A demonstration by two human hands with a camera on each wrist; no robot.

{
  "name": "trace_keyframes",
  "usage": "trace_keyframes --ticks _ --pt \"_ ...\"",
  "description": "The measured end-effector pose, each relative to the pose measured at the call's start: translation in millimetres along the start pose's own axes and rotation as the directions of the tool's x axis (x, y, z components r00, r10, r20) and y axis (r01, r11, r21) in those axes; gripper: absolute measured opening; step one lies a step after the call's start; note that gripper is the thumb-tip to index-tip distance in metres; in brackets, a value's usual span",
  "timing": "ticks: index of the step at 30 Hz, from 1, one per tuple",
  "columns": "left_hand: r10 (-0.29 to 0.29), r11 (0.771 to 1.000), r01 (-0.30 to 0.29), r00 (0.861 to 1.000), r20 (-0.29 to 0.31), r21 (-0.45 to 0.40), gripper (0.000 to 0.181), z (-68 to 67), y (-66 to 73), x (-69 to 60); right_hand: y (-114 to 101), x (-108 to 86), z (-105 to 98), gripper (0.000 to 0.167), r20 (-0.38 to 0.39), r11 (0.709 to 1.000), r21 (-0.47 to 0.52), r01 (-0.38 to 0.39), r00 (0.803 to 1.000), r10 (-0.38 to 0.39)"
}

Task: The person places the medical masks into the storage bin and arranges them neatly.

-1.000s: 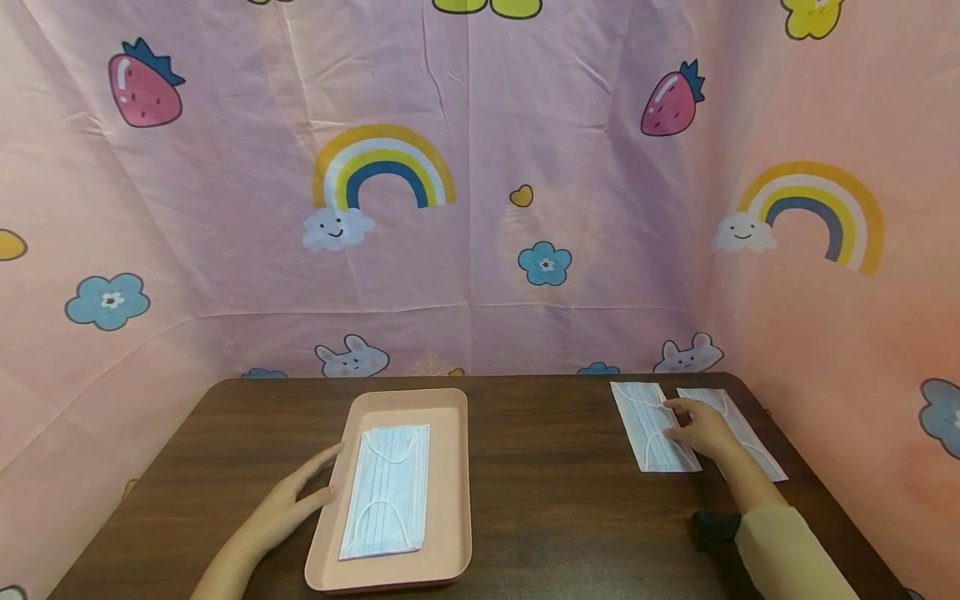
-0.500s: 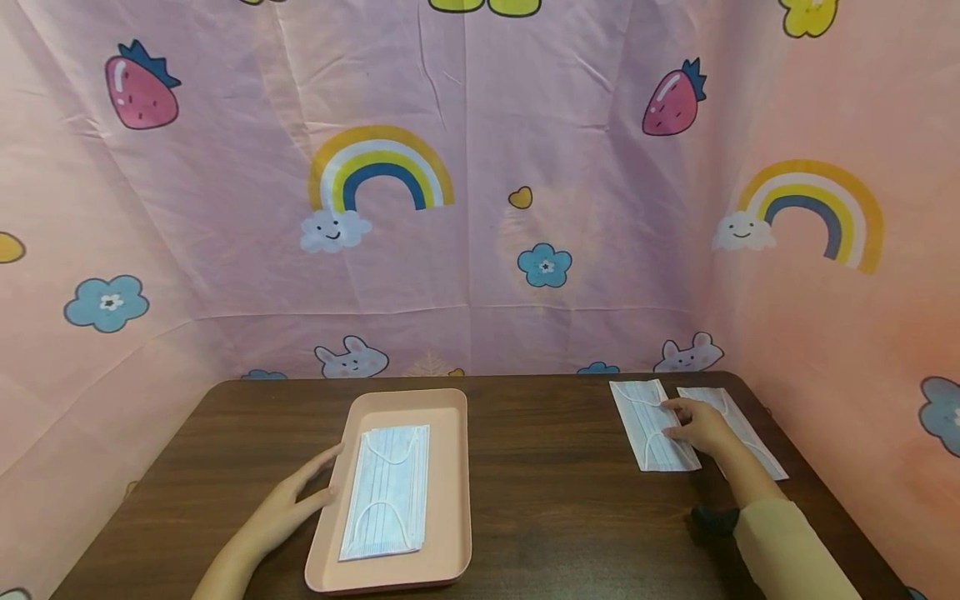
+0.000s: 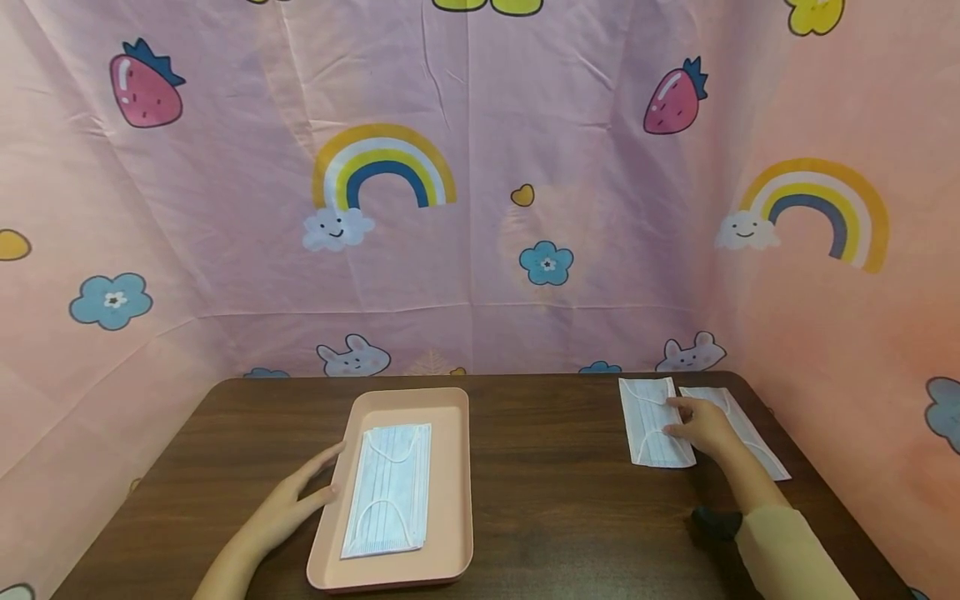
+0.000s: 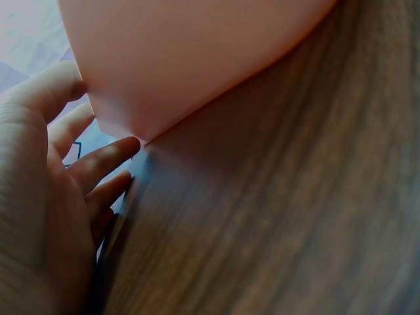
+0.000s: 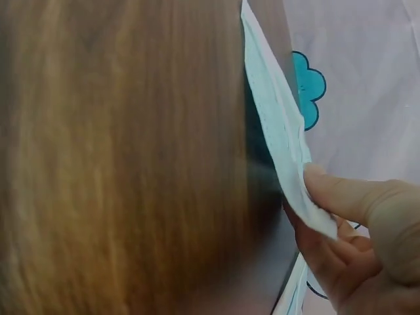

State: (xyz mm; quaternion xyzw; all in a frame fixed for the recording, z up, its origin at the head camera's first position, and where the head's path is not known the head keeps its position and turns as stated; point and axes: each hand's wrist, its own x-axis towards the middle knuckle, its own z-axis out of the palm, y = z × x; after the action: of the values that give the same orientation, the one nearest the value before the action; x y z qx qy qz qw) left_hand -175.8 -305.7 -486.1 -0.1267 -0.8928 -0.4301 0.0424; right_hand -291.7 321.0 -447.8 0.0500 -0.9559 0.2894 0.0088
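My right hand (image 3: 705, 427) pinches a light blue pleated face mask (image 3: 651, 427) by its right edge. In the right wrist view, the thumb lies on one face of the mask (image 5: 272, 115) and the fingers are behind it; it is tilted up off the table. A second face mask (image 3: 750, 437) lies flat beyond that hand, partly covered by it. My left hand (image 3: 288, 502) rests its fairly straight fingers against the left side of a pink tray (image 3: 450, 500). Inside the tray is a small stack of face masks (image 3: 386, 492) with white ear loops.
The dark wooden table (image 3: 555, 500) stretches between the tray and the right hand. A patterned cloth (image 3: 480, 250) with rainbows and strawberries hangs around the back and sides. A black object (image 3: 716, 525) sits at the right wrist by the sleeve.
The mask in my right hand has risen slightly and turned, its lower edge coming off the table. My left hand and the tray stay in place.
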Motion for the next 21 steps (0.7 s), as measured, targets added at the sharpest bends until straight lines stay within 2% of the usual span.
trace_keyframes --ticks 4,13,21 --pt "-0.005 1.000 0.005 1.000 0.000 0.017 0.057 -0.6 -1.5 -0.3 -1.5 -2.1 1.1 0.053 -0.013 1.000 0.022 -0.006 1.000 0.006" --pt "-0.010 0.999 0.011 1.000 0.021 -0.047 0.058 0.0 -3.3 -0.6 -1.8 -9.1 8.6 0.054 -0.072 0.997 0.076 0.006 0.997 -0.001" --pt "0.003 0.999 -0.002 1.000 0.017 -0.041 0.059 0.1 -4.3 -0.8 -3.0 -13.7 15.1 0.055 -0.126 0.989 0.149 -0.001 0.992 0.020"
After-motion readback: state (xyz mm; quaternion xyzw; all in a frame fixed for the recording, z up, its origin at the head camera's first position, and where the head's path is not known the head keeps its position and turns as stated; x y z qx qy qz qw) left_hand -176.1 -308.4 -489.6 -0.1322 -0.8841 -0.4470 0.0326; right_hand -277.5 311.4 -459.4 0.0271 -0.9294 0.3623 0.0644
